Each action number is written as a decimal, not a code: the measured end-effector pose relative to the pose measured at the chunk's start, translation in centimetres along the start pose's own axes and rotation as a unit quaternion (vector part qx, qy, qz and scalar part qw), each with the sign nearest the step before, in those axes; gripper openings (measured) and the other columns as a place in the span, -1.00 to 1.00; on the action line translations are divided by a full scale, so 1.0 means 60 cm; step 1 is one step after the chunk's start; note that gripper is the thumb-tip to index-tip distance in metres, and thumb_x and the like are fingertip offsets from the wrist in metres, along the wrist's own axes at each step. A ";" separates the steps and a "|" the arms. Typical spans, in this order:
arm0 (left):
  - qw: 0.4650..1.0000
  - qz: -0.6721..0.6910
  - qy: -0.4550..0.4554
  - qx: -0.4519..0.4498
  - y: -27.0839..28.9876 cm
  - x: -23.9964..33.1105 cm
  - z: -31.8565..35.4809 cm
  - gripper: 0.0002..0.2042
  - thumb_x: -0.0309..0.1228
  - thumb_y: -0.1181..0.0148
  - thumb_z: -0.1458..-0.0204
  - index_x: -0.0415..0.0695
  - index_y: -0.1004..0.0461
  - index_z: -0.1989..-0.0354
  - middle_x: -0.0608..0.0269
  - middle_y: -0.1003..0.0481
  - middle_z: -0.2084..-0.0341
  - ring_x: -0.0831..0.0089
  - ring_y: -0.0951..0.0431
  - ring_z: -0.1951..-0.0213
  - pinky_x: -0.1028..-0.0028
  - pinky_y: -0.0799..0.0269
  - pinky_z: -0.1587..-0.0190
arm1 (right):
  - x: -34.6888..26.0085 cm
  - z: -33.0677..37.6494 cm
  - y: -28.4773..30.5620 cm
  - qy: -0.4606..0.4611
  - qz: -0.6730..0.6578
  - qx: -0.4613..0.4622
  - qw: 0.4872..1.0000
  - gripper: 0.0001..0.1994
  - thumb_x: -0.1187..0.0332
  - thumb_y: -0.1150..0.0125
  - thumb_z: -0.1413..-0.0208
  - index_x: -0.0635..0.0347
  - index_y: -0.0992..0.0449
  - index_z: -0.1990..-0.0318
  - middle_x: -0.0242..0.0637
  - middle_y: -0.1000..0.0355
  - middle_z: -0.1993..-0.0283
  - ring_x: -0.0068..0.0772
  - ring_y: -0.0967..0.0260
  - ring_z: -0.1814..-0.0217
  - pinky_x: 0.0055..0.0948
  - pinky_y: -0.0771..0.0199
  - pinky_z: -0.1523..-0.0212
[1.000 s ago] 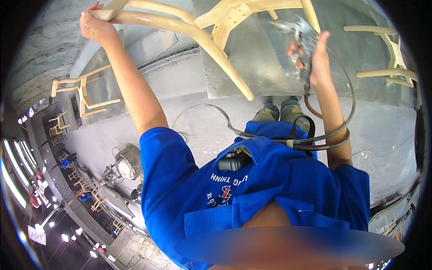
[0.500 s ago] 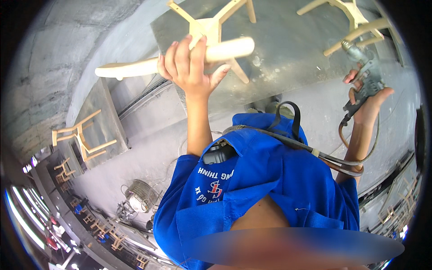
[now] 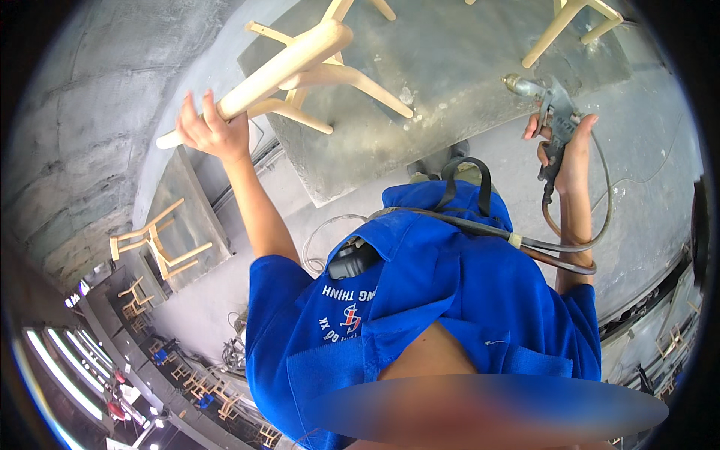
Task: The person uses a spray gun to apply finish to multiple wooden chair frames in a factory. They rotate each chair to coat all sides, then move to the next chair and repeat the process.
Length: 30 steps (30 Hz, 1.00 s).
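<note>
At the upper left, my left hand (image 3: 214, 131) grips the thick, rounded rail of a pale wooden chair frame (image 3: 281, 67) near its lower end. The rail slants up to the right, and legs and crosspieces show beyond it, over a grey table (image 3: 352, 157). Out to the right, my right hand (image 3: 570, 150) is closed round the handle of a spray gun (image 3: 556, 112). Its metal nozzle points up and left, toward the table. From the handle a hose (image 3: 547, 217) loops down and round my right forearm. Part of the chair frame is cut off at the top edge.
Another wooden chair frame (image 3: 555, 34) stands at the table's far right. A further chair frame (image 3: 161, 244) rests on a smaller grey table (image 3: 184, 210) at left. A grey wall (image 3: 97, 97) rises beyond. More hose coils (image 3: 319, 232) hang beside my blue shirt.
My left hand has moved left and slightly down along with the chair frame, whose rail now tilts more steeply. My right hand and the spray gun have shifted left and a little down.
</note>
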<state>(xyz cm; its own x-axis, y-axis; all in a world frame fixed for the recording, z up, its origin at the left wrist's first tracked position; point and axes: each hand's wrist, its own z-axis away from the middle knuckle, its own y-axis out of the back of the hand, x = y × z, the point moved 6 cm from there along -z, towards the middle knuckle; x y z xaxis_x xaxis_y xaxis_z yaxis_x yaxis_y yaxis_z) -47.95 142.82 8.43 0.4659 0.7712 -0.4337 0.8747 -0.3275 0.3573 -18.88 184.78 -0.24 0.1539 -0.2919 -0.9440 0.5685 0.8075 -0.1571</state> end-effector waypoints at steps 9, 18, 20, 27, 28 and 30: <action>0.990 0.023 0.000 -0.137 0.085 0.146 -0.136 -0.48 -0.40 -0.44 0.34 0.09 -0.55 0.05 0.30 -0.61 0.00 0.35 -0.64 0.30 0.35 -0.53 0.22 | 0.073 -0.079 0.047 -0.004 0.028 0.084 0.996 -0.19 -0.35 0.46 -0.36 0.27 -0.53 0.11 -0.29 -0.56 0.35 -0.59 -0.46 0.40 -0.62 -0.19 0.65; 0.980 -0.054 -0.033 -0.188 -0.029 0.105 -0.342 -0.16 0.06 -0.51 0.31 0.08 -0.43 -0.25 0.19 -0.42 -0.24 0.12 -0.38 -0.26 -0.26 -0.08 -0.28 | 0.108 -0.312 -0.064 0.043 -0.078 0.076 0.993 -0.22 -0.38 0.36 -0.33 0.24 -0.52 0.21 -0.32 -0.53 0.46 -0.53 -0.50 0.44 -0.59 -0.17 0.66; 0.978 -0.120 -0.051 -0.164 -0.073 0.077 -0.343 -0.04 0.28 -0.42 0.23 0.07 -0.30 -0.38 0.03 -0.25 -0.38 0.00 -0.16 -0.42 -0.48 0.22 -0.30 | 0.150 -0.353 -0.060 0.001 -0.079 0.099 0.992 -0.24 -0.38 0.33 -0.32 0.23 -0.50 0.23 -0.33 -0.52 0.47 -0.52 -0.50 0.46 -0.58 -0.16 0.67; 0.946 -0.055 0.112 -0.298 -0.171 -0.028 -0.129 0.13 0.44 -0.01 -0.03 -0.20 0.20 -0.53 -0.40 0.23 -0.47 -0.39 0.30 -0.49 -0.46 0.37 -0.34 | 0.304 -0.371 0.051 -0.110 -0.051 0.143 0.982 -0.29 -0.36 0.22 -0.31 0.22 -0.50 0.20 -0.33 -0.51 0.49 -0.51 -0.46 0.55 -0.54 -0.17 0.68; 0.933 -0.045 0.112 -0.338 -0.174 -0.018 -0.073 0.11 0.39 -0.05 -0.05 -0.21 0.22 -0.53 -0.42 0.28 -0.47 -0.38 0.32 -0.49 -0.40 0.36 -0.37 | 0.320 -0.359 0.072 -0.114 -0.040 0.153 0.981 -0.29 -0.36 0.21 -0.31 0.21 -0.50 0.20 -0.33 -0.50 0.49 -0.51 -0.44 0.55 -0.55 -0.16 0.67; 0.918 0.040 0.169 -0.357 -0.166 0.030 0.043 0.10 0.26 -0.17 -0.07 -0.23 0.26 -0.53 -0.45 0.36 -0.47 -0.36 0.34 -0.49 -0.29 0.33 -0.42 | 0.345 -0.324 0.110 -0.110 -0.023 0.166 0.980 -0.30 -0.36 0.20 -0.30 0.20 -0.50 0.20 -0.34 -0.49 0.49 -0.53 -0.42 0.55 -0.55 -0.13 0.67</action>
<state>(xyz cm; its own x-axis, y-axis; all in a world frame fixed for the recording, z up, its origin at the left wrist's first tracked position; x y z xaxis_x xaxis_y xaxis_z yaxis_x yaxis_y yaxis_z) -55.49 146.07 1.91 0.3513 0.9251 -0.1439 0.4727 -0.0426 0.8802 -27.66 194.05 -26.48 0.2725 -0.4568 -0.8468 0.8051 0.5901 -0.0593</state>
